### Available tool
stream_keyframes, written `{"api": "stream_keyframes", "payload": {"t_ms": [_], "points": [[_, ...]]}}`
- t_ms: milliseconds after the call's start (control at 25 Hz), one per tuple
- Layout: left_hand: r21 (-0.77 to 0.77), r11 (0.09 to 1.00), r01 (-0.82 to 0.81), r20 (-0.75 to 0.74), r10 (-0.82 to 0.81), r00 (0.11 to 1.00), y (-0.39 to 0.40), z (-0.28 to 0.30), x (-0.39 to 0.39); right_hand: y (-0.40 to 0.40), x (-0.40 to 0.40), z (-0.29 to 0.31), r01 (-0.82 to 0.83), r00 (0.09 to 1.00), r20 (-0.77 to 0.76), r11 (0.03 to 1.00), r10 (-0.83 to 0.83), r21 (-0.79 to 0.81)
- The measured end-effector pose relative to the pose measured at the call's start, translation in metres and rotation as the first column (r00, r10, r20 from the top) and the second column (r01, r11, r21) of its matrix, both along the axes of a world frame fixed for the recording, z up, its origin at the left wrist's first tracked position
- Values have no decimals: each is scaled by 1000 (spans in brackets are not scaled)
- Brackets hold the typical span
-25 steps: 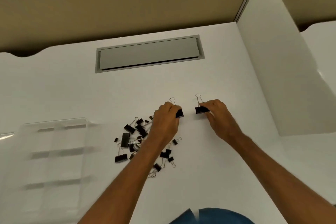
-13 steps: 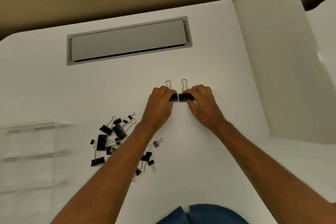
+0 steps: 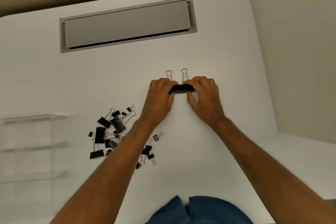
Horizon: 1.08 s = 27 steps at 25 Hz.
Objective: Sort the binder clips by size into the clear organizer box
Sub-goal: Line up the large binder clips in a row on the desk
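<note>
White desk (image 3: 181, 151) fills the head view, with a grey cable hatch (image 3: 127, 25) set into its far side and a pale partition (image 3: 294, 60) rising along the right.

Half a second ago the two clips in hand met only end to end; a second ago they were well apart. Now the left hand (image 3: 160, 96) and right hand (image 3: 205, 96) are together, each pinching a black binder clip — the left clip (image 3: 174, 89) and right clip (image 3: 187, 87) overlap, bodies pressed side by side, wire handles pointing to the far side. This reads as a size comparison, so sorting proper seems barely begun.

The loose pile of clips (image 3: 116, 132) lies near and left of the hands, partly under the left forearm, in mixed sizes. The clear organizer box (image 3: 27, 116) sits at the left edge, well apart from the hands; its compartments are faint, and I cannot tell whether any hold clips.

Bare desk lies between pile and box, so a leftward carry looks unobstructed — though the left forearm passes just over the pile and could scatter it. The partition leaves less room on the right.
</note>
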<state>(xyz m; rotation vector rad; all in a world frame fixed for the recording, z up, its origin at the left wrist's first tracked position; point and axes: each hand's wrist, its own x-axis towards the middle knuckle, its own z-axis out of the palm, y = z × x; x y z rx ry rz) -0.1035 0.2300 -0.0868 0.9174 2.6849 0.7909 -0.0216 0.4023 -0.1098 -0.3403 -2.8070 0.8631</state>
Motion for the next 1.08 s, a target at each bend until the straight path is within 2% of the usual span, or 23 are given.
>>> {"api": "stream_keyframes", "payload": {"t_ms": [320, 520, 680, 920, 1080], "points": [[13, 999, -35, -4, 35, 999, 2, 0, 5, -2, 0, 4, 23, 1000, 9, 999, -23, -33], [2, 1000, -22, 59, 22, 998, -7, 13, 13, -9, 7, 12, 118, 993, 35, 978, -114, -170], [54, 997, -54, 26, 53, 998, -45, 29, 36, -38, 36, 27, 197, 980, 15, 967, -197, -161], [116, 968, -222, 92, 212, 973, -136, 43, 89, -109, 73, 48, 84, 996, 4, 984, -85, -157], [117, 923, -367, 119, 354, 928, -191, 46, 109, -166, 75, 63, -43, 997, 49, 981, 53, -191]]}}
